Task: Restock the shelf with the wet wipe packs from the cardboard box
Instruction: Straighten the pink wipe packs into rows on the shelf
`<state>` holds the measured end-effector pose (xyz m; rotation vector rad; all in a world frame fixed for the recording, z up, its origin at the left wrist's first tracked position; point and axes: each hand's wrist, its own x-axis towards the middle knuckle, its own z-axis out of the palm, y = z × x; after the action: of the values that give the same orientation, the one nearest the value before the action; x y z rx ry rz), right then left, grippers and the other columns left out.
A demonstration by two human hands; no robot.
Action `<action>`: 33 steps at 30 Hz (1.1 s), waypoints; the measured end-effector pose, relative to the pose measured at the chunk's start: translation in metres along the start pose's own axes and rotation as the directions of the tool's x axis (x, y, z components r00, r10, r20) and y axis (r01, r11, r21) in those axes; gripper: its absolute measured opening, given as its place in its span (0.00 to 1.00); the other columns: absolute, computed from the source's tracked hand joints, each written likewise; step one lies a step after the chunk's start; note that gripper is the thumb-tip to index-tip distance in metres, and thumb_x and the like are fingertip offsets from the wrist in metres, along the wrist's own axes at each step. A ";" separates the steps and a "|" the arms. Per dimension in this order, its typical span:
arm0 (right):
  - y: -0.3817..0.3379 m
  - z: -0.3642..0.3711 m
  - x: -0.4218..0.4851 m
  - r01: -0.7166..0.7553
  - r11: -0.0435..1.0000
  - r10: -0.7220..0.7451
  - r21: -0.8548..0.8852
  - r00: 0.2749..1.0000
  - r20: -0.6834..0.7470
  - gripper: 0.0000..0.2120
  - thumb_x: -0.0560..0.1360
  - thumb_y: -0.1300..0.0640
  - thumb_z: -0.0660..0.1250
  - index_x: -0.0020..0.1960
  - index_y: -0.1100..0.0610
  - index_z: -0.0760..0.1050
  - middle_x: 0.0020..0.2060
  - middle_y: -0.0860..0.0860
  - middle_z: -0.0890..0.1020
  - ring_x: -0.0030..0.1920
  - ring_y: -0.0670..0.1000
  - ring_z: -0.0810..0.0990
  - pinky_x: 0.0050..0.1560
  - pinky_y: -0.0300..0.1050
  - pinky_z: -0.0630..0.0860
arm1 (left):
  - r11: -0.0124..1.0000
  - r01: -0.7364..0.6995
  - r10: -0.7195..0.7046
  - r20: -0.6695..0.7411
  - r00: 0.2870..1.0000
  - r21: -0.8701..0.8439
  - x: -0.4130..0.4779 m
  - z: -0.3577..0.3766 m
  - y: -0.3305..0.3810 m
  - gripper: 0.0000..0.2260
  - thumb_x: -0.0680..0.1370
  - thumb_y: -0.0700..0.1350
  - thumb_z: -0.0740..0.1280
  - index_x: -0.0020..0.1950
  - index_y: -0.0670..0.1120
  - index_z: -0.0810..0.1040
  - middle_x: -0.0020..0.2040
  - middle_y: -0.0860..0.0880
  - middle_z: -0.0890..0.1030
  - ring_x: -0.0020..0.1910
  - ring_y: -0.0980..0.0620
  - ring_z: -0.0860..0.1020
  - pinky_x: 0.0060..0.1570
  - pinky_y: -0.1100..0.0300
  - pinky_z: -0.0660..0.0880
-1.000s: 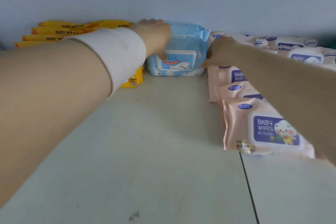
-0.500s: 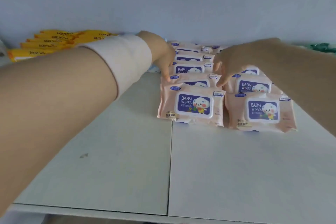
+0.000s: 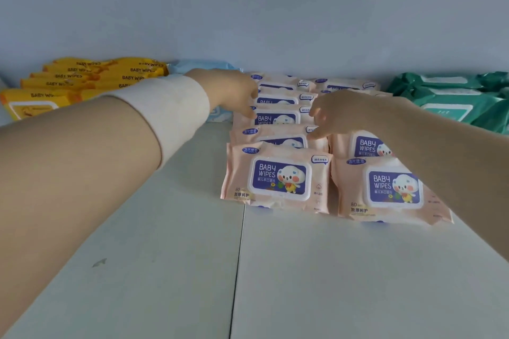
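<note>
Pink baby wipe packs lie in two overlapping rows on the white shelf (image 3: 165,256); the front ones are at left (image 3: 278,176) and right (image 3: 391,190). My left hand (image 3: 231,91), with a white cuff on its wrist, holds the left edge of a pink pack (image 3: 275,118) further back in the left row. My right hand (image 3: 347,113) holds that pack's right edge, thumb low and fingers curled. The cardboard box is out of view.
Yellow baby wipe packs (image 3: 82,77) are stacked at the back left, with a light blue pack (image 3: 203,66) beside them behind my left hand. Green packs (image 3: 451,99) sit at the back right. A pale wall closes off the back.
A second ago both hands were on the light blue pack at the back. They have since moved right onto the pink row, and my view has swung right, bringing the green packs into sight.
</note>
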<state>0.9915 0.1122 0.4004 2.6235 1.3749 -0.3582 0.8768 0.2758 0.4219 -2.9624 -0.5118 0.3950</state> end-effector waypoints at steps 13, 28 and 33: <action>0.015 0.019 0.074 0.009 0.996 0.003 0.091 0.991 -0.131 0.29 0.63 0.37 0.72 0.59 0.50 0.73 0.54 0.51 0.78 0.56 0.55 0.77 0.52 0.49 0.74 | 0.952 -0.148 0.103 -0.176 0.979 -0.267 0.130 0.016 -0.024 0.22 0.76 0.54 0.65 0.67 0.46 0.70 0.66 0.45 0.72 0.64 0.45 0.71 0.62 0.54 0.67; 0.014 0.022 0.065 0.040 0.997 -0.027 0.070 0.983 -0.181 0.28 0.67 0.38 0.69 0.61 0.50 0.69 0.57 0.52 0.75 0.55 0.55 0.76 0.50 0.48 0.74 | 0.930 -0.241 0.146 -0.321 0.936 -0.279 0.160 0.025 -0.018 0.12 0.78 0.48 0.64 0.56 0.43 0.79 0.56 0.45 0.80 0.55 0.46 0.76 0.54 0.56 0.69; 0.004 0.017 0.055 -0.012 0.985 0.038 0.173 0.989 -0.143 0.30 0.64 0.40 0.73 0.61 0.50 0.71 0.57 0.50 0.74 0.59 0.53 0.72 0.54 0.47 0.72 | 0.928 -0.292 0.142 -0.504 0.852 -0.232 0.158 0.022 -0.021 0.09 0.75 0.46 0.68 0.48 0.41 0.82 0.48 0.45 0.81 0.52 0.46 0.75 0.50 0.57 0.68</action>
<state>1.0233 0.1491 0.3688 2.8563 1.4114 -0.2987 1.0078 0.3510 0.3666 -3.2440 -0.1802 -0.4501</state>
